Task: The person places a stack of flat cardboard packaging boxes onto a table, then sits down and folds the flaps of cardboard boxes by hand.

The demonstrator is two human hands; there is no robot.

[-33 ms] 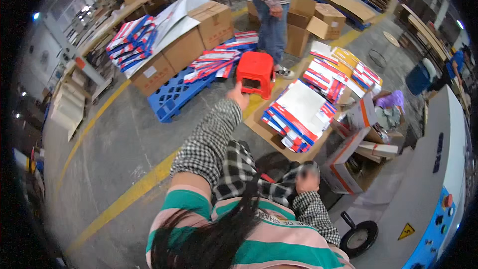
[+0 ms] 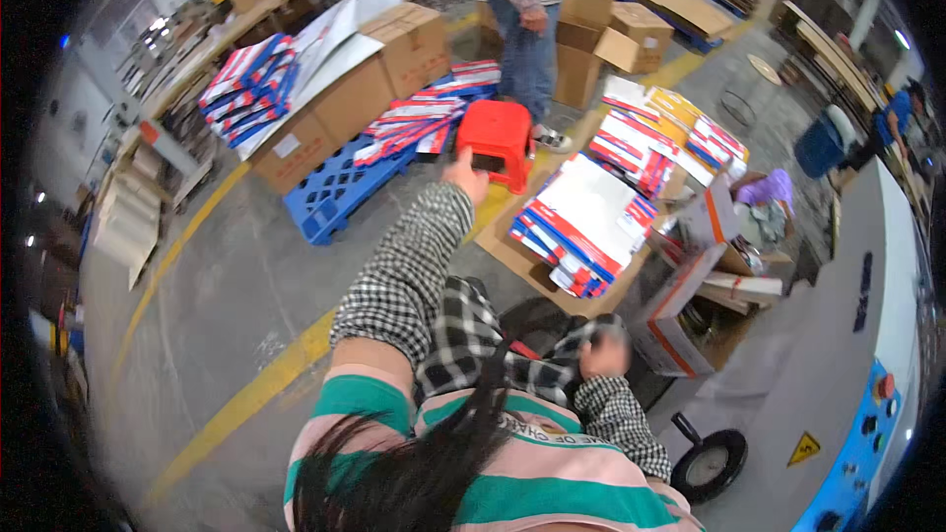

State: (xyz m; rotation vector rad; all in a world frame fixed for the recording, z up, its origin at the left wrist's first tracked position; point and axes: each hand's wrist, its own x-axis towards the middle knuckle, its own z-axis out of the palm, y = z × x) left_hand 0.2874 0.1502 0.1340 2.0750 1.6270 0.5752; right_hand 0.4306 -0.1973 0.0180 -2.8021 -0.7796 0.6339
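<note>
My left arm, in a checked sleeve, stretches forward, and my left hand (image 2: 465,178) overlaps the lower left leg of a red plastic stool (image 2: 496,128). One finger points up toward the stool and nothing shows in the hand; whether it touches the stool I cannot tell. Near my right knee, my right hand (image 2: 604,353) is closed around something dark and blurred. Ahead of my knees, stacks of flat red, white and blue printed cartons (image 2: 588,219) lie on a brown cardboard sheet (image 2: 517,256).
To the left, a blue pallet (image 2: 325,197) bears brown boxes (image 2: 296,146) and more printed cartons (image 2: 414,128). A person (image 2: 527,34) stands behind the stool. Open boxes (image 2: 680,310) and a grey machine with a blue control panel (image 2: 855,453) flank my right side.
The whole view has shifted slightly, so the scene sits a little further left and up. My left hand remains by the stool, and my right hand keeps its place.
</note>
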